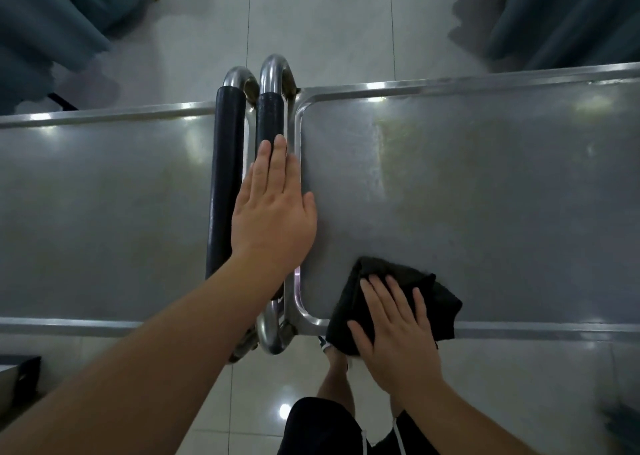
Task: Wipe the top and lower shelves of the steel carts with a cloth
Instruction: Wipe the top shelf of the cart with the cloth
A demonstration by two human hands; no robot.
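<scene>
Pressing a crumpled black cloth (pixel 398 302) onto brushed steel, a person's right hand (pixel 398 344) lies flat with straight, slightly spread fingers on the near left corner of the right-hand stainless-steel cart's top shelf (pixel 485 195); part of the cloth spills over the shelf's raised near rim beneath the palm, and the rest fans out beyond and to the right of the fingertips. Well to the left of that hand and farther from the person, the left hand (pixel 273 212) rests open, fingers straight and together, along the black foam-sleeved handle bar (pixel 270 119) of the same cart, its thumb reaching the shelf's left rim. Just left of this hand runs a second black-sleeved handle bar (pixel 225 177), belonging to the left-hand stainless-steel cart (pixel 97 212), whose top shelf stretches away from the grip at the same height. Both handles end in bare, curved chrome tubing at the far and near sides. Pale glossy floor tiles (pixel 311 22) show beyond the carts and below the hands, where black shorts (pixel 318 427) and a shoe appear. Dark teal curtains (pixel 571 15) hang in both far corners.
</scene>
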